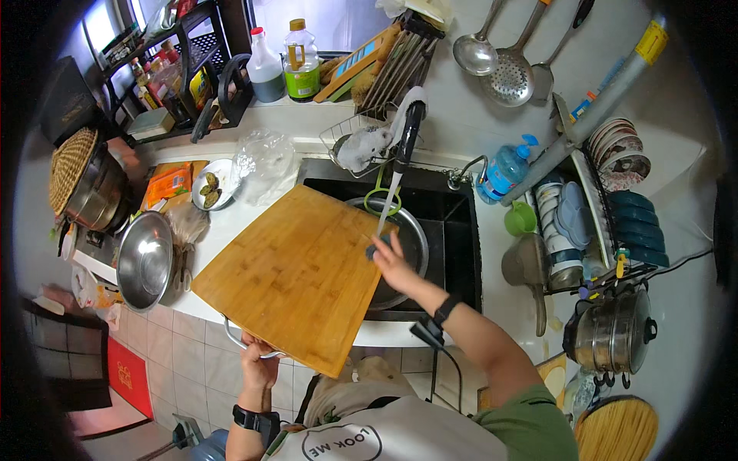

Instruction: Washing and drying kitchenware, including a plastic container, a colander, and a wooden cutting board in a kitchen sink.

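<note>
A large bamboo cutting board (288,271) is tilted across the counter edge and the sink (461,248). My left hand (259,360) grips it by the metal handle (236,341) at its near edge. At the board's far right corner, my right hand (396,269) holds a small dark scouring pad (371,252), partly hidden by the fingers. Water (390,201) runs from the black faucet (410,132) onto that corner. Below it, a round metal basin (425,248) sits in the sink, partly covered by the board. A green ring-shaped handle (377,191) shows at the basin's far rim.
Left on the counter are a steel bowl (144,265), a white plate (228,173) with food and a plastic bag (266,155). A blue pump bottle (504,170), a green cup (520,219), a saucepan (523,259) and a dish rack (594,213) stand right of the sink.
</note>
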{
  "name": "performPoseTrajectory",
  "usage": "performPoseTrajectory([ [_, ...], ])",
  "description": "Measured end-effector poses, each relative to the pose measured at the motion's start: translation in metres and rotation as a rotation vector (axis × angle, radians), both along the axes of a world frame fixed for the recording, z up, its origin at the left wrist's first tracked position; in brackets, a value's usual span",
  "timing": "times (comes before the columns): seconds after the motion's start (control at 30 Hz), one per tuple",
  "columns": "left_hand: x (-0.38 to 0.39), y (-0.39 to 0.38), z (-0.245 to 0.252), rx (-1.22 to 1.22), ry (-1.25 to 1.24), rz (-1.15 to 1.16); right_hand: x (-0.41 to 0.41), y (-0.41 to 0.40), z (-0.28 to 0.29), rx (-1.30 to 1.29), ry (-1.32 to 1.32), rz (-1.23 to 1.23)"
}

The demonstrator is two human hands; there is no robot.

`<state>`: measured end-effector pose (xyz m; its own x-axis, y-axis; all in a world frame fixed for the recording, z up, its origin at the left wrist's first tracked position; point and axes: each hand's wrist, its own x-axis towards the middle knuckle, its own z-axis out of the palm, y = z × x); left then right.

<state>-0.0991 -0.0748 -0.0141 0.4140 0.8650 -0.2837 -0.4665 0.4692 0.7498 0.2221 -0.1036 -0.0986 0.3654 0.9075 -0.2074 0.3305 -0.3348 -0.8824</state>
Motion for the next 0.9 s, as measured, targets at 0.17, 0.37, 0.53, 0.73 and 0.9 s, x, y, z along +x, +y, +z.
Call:
performPoseTrajectory([
  [0.17,0.0,-0.005,0.009,0.085,0.063,-0.113,0.087,0.024,-0.052,0.108,0.445,-0.222],
  [0.37,-0.01,0.001,0.016,-0.071,-0.026,-0.049,0.109,-0.018,0.02,-0.213,0.819,-0.072],
  [0.53,0.005,0.015,0.007,-0.162,-0.118,-0.16,0.135,-0.076,0.023,-0.225,1.002,-0.102],
  [0.73,0.041,0.015,-0.016,-0.281,-0.19,-0.199,0.151,-0.13,0.04,-0.132,1.078,-0.262],
  [0.9,0.064,0.007,-0.009,-0.361,-0.068,-0.172,0.137,-0.155,0.067,-0.147,1.003,-0.488],
])
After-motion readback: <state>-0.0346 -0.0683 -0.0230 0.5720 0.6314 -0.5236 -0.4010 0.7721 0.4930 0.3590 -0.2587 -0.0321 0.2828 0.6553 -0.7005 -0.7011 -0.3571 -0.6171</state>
